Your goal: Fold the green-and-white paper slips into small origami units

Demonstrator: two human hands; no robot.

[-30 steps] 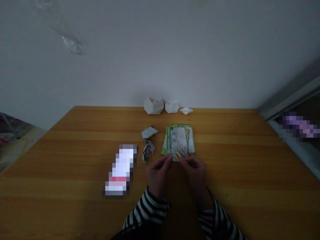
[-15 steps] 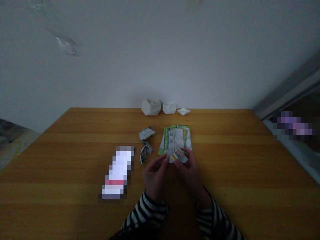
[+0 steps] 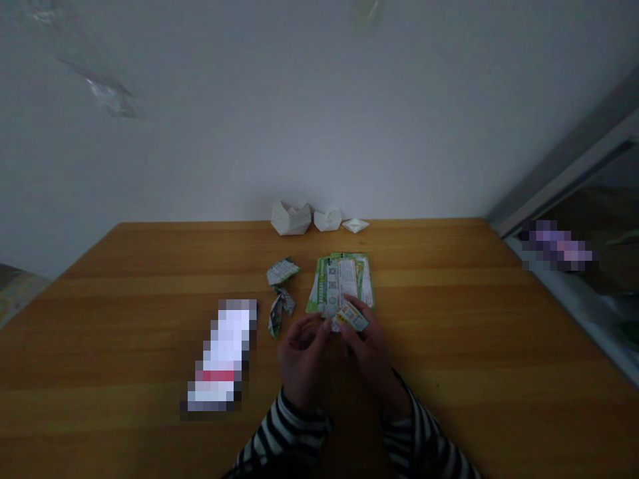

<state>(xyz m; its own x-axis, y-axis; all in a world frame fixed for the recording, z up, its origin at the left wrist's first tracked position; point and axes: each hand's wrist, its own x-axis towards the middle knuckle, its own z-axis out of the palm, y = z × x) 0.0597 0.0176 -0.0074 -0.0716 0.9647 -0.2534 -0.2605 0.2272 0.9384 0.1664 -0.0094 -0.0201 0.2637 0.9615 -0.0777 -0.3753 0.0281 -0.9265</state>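
A small folded piece of printed paper (image 3: 353, 317) is held up between my two hands over the table's middle. My right hand (image 3: 367, 346) grips it with the thumb in front and the fingers behind. Thumb and fingertips of my left hand (image 3: 303, 352) pinch its left corner. Just beyond the hands lies a stack of green-and-white printed leaflets (image 3: 329, 286), its near edge partly hidden by them. To the left of the stack are a folded printed paper (image 3: 282, 271) and a crumpled, twisted one (image 3: 280, 309).
Along the wall stand a large white folded-paper boat (image 3: 291, 219), a smaller one (image 3: 327, 219) and a flat white folded paper (image 3: 355, 225). A phone with a lit, blurred screen (image 3: 224, 352) lies left of my hands on the wooden table (image 3: 474, 319).
The whole view has shifted slightly, so things appear a little farther left. The folded paper has tilted in my right hand; both hands keep hold of it.
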